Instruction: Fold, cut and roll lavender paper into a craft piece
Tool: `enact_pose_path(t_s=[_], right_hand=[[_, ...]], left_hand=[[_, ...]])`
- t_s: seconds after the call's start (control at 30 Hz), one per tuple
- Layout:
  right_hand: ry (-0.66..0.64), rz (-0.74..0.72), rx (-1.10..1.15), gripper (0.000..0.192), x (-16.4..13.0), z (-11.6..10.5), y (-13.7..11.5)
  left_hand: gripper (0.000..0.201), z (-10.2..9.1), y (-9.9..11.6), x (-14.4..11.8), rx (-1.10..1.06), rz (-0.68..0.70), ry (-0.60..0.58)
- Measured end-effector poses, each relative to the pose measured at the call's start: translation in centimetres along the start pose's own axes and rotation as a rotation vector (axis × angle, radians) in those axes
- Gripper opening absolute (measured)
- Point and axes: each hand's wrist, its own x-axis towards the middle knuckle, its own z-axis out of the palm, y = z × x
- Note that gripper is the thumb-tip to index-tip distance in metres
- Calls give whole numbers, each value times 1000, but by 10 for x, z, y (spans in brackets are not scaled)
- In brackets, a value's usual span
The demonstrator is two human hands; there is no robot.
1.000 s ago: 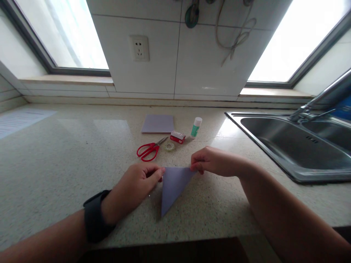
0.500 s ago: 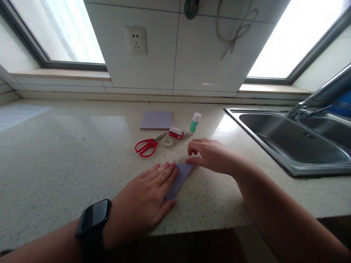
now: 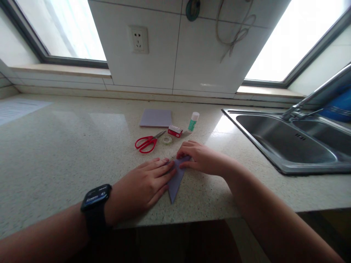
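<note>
Paper [image 3: 175,182] now narrower; left hand [image 3: 145,186] stays flat, right fingers [image 3: 184,157] now pressing its top.

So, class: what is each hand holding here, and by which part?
The folded paper lies on the counter. The left hand presses flat on its left side; the right hand presses its top right corner. Neither lifts it.

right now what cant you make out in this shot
- Folded purple paper, head view: its left part is hidden under the left hand, its top corner under the right hand.
- Small red box, head view: its print is too small to read.
- Tap, head view: cut off by the right edge.
</note>
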Motion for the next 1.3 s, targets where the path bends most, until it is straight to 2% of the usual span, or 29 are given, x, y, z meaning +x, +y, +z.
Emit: enact_pose_path(t_s=[0.13, 0.3, 0.47, 0.67, 0.83, 1.1, 1.2, 1.3], right_hand=[[-7, -26, -6, 17, 0, -1, -1], [-19, -11, -13, 17, -1, -2, -3], [-37, 6, -17, 17, -2, -4, -5], [-34, -16, -36, 16, -3, -5, -7], [6, -36, -33, 15, -3, -5, -8], [-16, -72, -15, 10, -1, -3, -9], [4, -88, -31, 10, -1, -2, -6], [30, -104, -55, 12, -3, 0, -9]], left_hand=[[51, 4, 7, -1, 125, 31, -23], [44, 5, 18, -4, 196, 118, -16], [34, 1, 25, -2, 140, 130, 17], [28, -2, 24, 1, 114, 161, 105], [26, 4, 25, 2, 127, 143, 88], [27, 9, 35, 3, 58, -8, 62], [34, 8, 42, -1, 76, -10, 47], [49, 10, 46, -7, 111, -56, 15]])
